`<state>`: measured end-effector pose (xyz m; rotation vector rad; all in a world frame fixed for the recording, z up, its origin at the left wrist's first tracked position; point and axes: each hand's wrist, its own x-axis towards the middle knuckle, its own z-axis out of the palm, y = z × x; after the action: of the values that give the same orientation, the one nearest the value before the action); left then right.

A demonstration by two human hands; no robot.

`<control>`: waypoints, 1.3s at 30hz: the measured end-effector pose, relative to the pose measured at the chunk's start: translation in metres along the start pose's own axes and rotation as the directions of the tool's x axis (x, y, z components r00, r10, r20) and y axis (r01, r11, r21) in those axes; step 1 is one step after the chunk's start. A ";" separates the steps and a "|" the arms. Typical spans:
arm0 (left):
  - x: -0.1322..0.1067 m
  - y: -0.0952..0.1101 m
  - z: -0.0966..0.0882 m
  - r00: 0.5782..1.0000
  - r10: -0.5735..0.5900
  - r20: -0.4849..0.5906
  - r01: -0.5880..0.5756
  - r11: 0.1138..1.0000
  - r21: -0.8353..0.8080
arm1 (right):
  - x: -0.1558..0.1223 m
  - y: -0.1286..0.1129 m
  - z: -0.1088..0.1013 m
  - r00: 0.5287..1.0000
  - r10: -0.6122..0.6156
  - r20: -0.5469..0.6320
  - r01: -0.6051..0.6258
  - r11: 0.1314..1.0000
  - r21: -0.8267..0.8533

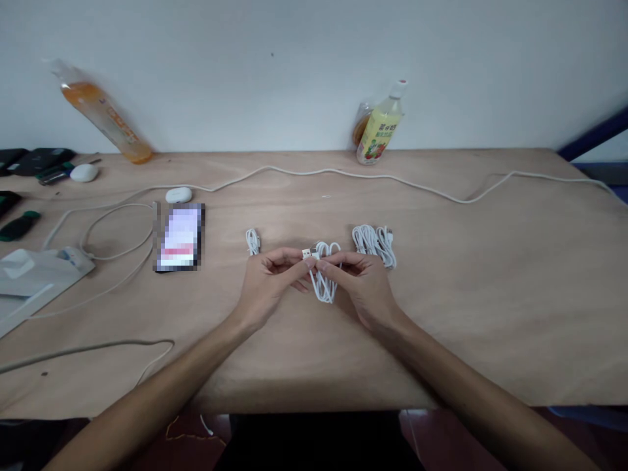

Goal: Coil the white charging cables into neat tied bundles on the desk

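Between both hands hangs a coiled white USB cable [324, 288], its loops dangling above the wooden table. My left hand [267, 281] is closed, thumb and fingers pinching the cable near its metal USB plug. My right hand [367, 284] pinches the same cable from the other side, thumb tip almost meeting the left one. Behind my left hand lies a small white cable bundle [252, 241], partly covered by that hand. Past my right hand rest more coiled white cables [373, 242], side by side, their near part hidden.
A phone [180, 237] and a white earbud case [178, 195] lie to the left. One long white cord [333, 172] crosses the table's back. An orange drink bottle [105, 121] and a yellow one [383, 124] stand by the wall. White packaging [39, 281] sits far left.
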<state>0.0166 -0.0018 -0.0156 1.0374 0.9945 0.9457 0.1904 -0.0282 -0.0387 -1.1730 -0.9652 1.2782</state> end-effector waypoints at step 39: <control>0.001 -0.002 -0.002 0.999 0.051 -0.006 -0.050 0.992 0.119 | 0.000 0.001 -0.001 1.000 -0.003 0.019 0.004 0.999 -0.038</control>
<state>0.0147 -0.0011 -0.0181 1.1635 1.0469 0.9424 0.1917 -0.0287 -0.0396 -1.1900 -1.0088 1.2749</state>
